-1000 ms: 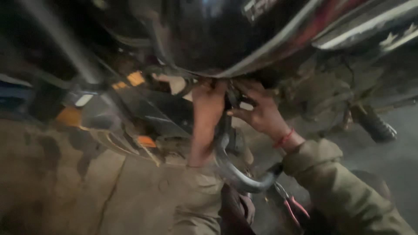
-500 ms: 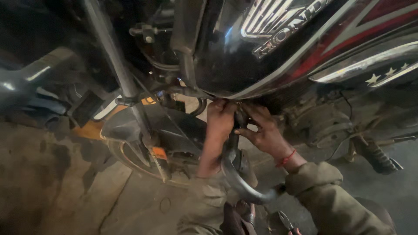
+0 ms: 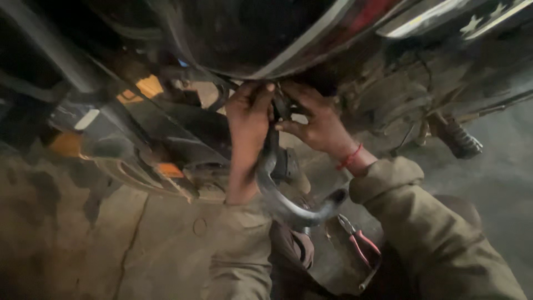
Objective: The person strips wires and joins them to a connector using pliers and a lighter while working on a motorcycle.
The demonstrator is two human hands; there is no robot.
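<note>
Both my hands reach up under a motorcycle's dark fuel tank (image 3: 266,33). My left hand (image 3: 248,114) has its fingers curled on a small part just below the tank's edge. My right hand (image 3: 313,119), a red thread on its wrist, pinches the same dark part from the right. What exactly the fingers hold is hidden in shadow. A curved chrome exhaust pipe (image 3: 283,200) bends down and right beneath my wrists.
Red-handled pliers (image 3: 361,247) lie on the concrete floor (image 3: 139,250) by my right sleeve. A ribbed footpeg (image 3: 461,139) sticks out at right. The engine (image 3: 388,94) sits behind my right hand. The front wheel and mudguard (image 3: 127,139) fill the left.
The view has dropped and moved closer, so the tank's side has left the top of the frame. Both hands stay at the same spot under the tank, fingers shifting slightly.
</note>
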